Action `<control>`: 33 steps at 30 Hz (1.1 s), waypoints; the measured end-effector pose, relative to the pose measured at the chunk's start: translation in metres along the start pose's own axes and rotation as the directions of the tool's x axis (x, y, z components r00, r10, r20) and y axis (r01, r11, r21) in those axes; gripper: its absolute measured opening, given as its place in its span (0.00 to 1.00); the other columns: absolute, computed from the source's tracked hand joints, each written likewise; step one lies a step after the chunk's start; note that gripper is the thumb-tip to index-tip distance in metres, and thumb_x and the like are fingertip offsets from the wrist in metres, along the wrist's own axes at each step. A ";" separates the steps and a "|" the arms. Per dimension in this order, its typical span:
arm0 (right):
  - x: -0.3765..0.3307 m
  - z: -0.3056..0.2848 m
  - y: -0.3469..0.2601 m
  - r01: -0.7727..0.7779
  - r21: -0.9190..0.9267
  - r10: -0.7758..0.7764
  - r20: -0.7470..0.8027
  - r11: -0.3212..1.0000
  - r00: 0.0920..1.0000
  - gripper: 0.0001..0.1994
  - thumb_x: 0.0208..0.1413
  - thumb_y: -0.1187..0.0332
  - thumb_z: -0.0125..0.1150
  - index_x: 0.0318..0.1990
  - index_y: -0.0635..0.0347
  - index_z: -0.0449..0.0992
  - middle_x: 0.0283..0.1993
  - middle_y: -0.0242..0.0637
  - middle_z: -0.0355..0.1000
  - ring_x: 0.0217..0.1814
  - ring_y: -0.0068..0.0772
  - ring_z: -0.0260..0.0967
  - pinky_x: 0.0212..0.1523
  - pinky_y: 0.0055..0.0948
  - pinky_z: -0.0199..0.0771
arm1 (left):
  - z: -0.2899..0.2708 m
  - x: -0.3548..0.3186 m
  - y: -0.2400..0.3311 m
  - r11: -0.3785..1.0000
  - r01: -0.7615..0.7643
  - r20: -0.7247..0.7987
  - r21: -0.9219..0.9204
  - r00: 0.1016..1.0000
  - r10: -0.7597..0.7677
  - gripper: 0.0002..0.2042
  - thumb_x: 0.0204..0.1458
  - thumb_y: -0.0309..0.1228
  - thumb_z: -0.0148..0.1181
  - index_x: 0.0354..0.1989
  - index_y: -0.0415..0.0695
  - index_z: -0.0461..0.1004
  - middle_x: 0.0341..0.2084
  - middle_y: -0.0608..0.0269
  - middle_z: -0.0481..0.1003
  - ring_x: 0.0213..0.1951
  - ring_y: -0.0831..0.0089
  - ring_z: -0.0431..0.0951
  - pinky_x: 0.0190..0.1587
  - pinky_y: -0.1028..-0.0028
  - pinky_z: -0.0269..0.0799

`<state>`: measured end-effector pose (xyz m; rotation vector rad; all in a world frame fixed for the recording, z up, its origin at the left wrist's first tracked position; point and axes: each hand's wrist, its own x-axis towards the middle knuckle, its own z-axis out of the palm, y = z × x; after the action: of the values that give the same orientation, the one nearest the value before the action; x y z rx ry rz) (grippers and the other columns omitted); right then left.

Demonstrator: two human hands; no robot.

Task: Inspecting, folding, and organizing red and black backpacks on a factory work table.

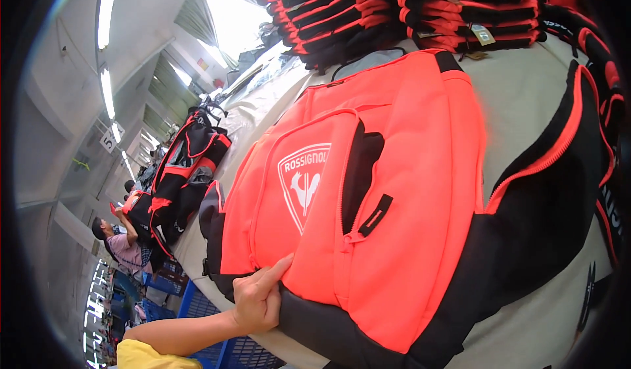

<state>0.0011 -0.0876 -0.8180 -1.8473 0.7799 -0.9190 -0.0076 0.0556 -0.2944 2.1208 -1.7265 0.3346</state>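
Observation:
A large neon-coral and black backpack (414,257) lies across the table in front of me, a white shield emblem on its front. Its front pocket (355,172) is unzipped partway and gapes, showing a black inside. On the right side a black flap (545,178) with a coral zipper hangs away from the body. At the lower left edge is my left hand (257,298), its index finger stretched onto the coral cloth near the black base. The other fingers are curled, and I see nothing held in them. My right hand is not in view.
Stacks of folded coral and black bags (328,14) stand at the back of the pale table (519,93). More black bags (187,178) lie at the left. Blue crates (197,303) sit below the table edge. A person (125,244) works farther off. A dark slim tool (586,297) lies at right.

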 end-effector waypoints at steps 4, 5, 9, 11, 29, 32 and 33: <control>-0.021 -0.004 0.011 -0.044 -0.017 0.043 -0.024 0.999 0.999 0.30 0.58 0.50 0.72 0.64 0.56 0.78 0.68 0.48 0.76 0.71 0.52 0.73 0.68 0.47 0.75 | 0.004 0.000 0.004 0.999 -0.019 -0.027 -0.036 0.999 0.018 0.31 0.46 0.16 0.52 0.63 0.34 0.79 0.22 0.49 0.74 0.21 0.55 0.78 0.28 0.65 0.74; -0.027 -0.008 0.009 -0.060 -0.020 0.059 -0.025 0.998 0.998 0.30 0.58 0.50 0.72 0.64 0.56 0.78 0.68 0.48 0.76 0.71 0.52 0.73 0.68 0.47 0.75 | 0.003 0.002 0.006 0.999 -0.030 -0.042 -0.044 0.999 0.028 0.31 0.45 0.15 0.52 0.63 0.34 0.79 0.22 0.49 0.74 0.21 0.55 0.78 0.28 0.65 0.75; -0.067 -0.043 -0.018 -0.141 -0.051 0.142 0.019 0.989 0.990 0.29 0.59 0.50 0.71 0.64 0.56 0.79 0.68 0.48 0.76 0.71 0.52 0.73 0.67 0.47 0.75 | 0.001 -0.001 0.001 0.997 0.031 0.022 -0.070 0.999 -0.029 0.31 0.45 0.16 0.53 0.63 0.34 0.79 0.23 0.49 0.75 0.21 0.54 0.78 0.27 0.64 0.74; -0.107 -0.072 -0.041 -0.193 -0.085 0.199 0.075 0.978 0.977 0.29 0.59 0.50 0.71 0.63 0.55 0.79 0.68 0.48 0.76 0.71 0.52 0.73 0.67 0.47 0.75 | -0.001 -0.001 0.000 0.998 0.022 0.016 -0.067 1.000 -0.021 0.29 0.46 0.17 0.55 0.61 0.35 0.80 0.24 0.50 0.76 0.21 0.54 0.78 0.27 0.62 0.74; -0.063 -0.433 -0.561 -0.364 -0.469 0.594 0.638 0.805 0.490 0.12 0.63 0.61 0.72 0.48 0.57 0.86 0.42 0.46 0.84 0.43 0.47 0.85 0.45 0.41 0.83 | -0.017 -0.002 -0.011 0.963 0.092 -0.017 -0.253 0.995 -0.100 0.26 0.45 0.28 0.64 0.57 0.54 0.84 0.26 0.66 0.70 0.25 0.67 0.75 0.29 0.64 0.71; 0.064 -0.388 -0.594 0.025 -0.445 0.278 0.602 0.895 0.749 0.07 0.63 0.65 0.71 0.43 0.56 0.85 0.37 0.41 0.79 0.39 0.48 0.81 0.39 0.43 0.81 | -0.042 -0.011 0.000 0.950 0.115 -0.047 -0.289 0.990 -0.134 0.26 0.45 0.28 0.64 0.57 0.56 0.85 0.30 0.68 0.69 0.29 0.69 0.73 0.33 0.65 0.65; 0.097 -0.363 -0.591 0.182 -0.497 0.173 0.585 0.849 0.792 0.06 0.63 0.65 0.71 0.41 0.56 0.84 0.35 0.40 0.77 0.37 0.47 0.80 0.38 0.43 0.80 | -0.043 -0.018 0.003 0.940 0.156 -0.056 -0.304 0.982 -0.181 0.24 0.48 0.29 0.64 0.58 0.59 0.85 0.29 0.71 0.67 0.29 0.70 0.68 0.35 0.65 0.60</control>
<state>-0.1729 -0.0923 -0.1392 -2.4427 0.6378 -0.0270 -0.0125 0.0898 -0.2632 1.9845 -1.4338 0.1025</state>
